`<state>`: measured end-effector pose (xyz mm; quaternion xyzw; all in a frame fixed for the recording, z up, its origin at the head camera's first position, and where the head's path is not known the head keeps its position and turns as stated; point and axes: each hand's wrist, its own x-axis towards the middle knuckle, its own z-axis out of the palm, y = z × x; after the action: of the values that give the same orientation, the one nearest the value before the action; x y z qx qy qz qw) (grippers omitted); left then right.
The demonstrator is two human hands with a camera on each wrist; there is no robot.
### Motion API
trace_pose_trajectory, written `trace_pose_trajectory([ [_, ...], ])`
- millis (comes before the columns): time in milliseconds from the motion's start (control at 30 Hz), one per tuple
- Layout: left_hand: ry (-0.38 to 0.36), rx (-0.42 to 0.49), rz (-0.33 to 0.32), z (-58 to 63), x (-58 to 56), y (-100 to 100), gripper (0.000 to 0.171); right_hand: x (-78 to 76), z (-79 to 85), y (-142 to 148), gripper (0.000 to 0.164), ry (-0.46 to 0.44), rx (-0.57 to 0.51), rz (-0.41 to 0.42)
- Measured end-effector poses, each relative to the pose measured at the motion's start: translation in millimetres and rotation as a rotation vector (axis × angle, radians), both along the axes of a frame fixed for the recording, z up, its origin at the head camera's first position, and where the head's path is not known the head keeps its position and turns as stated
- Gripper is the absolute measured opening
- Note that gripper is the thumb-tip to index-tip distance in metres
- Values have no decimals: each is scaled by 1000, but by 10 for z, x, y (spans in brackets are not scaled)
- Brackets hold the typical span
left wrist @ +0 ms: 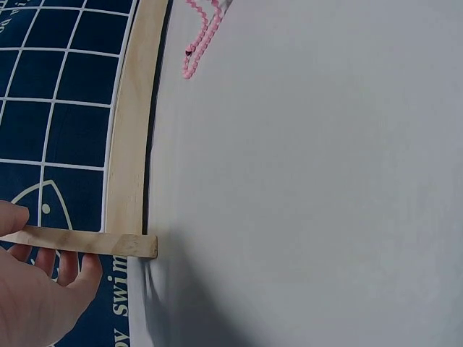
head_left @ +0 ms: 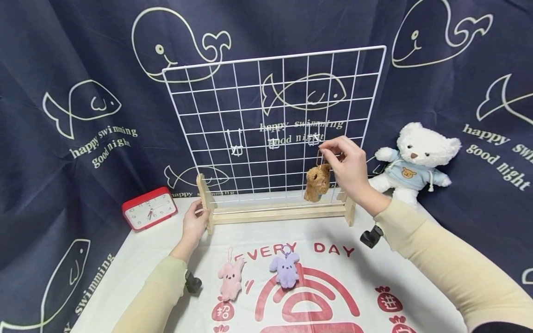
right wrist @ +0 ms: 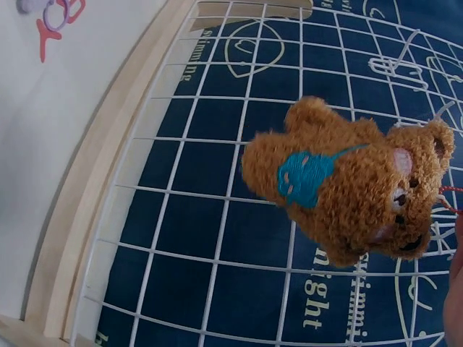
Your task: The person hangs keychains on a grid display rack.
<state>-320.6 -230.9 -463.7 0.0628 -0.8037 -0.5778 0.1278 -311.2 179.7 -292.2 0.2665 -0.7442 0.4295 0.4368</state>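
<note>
From where I'm standing, the R hand (head_left: 345, 159) has a pinch grip, thumb & fingertips closed on the cord (right wrist: 449, 189) of a small brown bear (head_left: 317, 184). The bear dangles in front of the R part of the white wire grid (head_left: 269, 169), just below the R-most hook (head_left: 314, 139); can't tell if its back touches the wires.

The L hand (head_left: 195, 221) is clamped on the stand's L wooden end piece (left wrist: 87, 241), thumb one side, fingers the other, w/ the wood filling the gap.

Handling-wise, the bear looks v. light & soft, prob. stuffed; the fuzzy pile shouldn't slip & there's little to break. It'd squash if squeezed and prob. swing or twist on its cord. The cord looks thin & limp, so best hold is a fingertip pinch high up, keeping some of the loop free; grabbing the body would leave the loop flopping. The stitched blue patch (right wrist: 307, 177) on its front is worth not rubbing.

The grid looks stiff but thin, prob. prone to wobble if knocked; the end piece seems a solid place to steady it. Pink plush (head_left: 230, 279) & purple plush (head_left: 286, 270) lie on the table nearby.
</note>
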Motion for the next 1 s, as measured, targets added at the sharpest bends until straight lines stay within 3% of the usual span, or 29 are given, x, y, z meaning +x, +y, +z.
trace_pose_trajectory([
  [533,-1,15,-3,-7,-18,-14,48,-99,197,-40,5,-27,-6,-73],
  [1000,9,23,-9,-11,-14,-19,48,-170,206,-41,8,-95,-4,-95],
])
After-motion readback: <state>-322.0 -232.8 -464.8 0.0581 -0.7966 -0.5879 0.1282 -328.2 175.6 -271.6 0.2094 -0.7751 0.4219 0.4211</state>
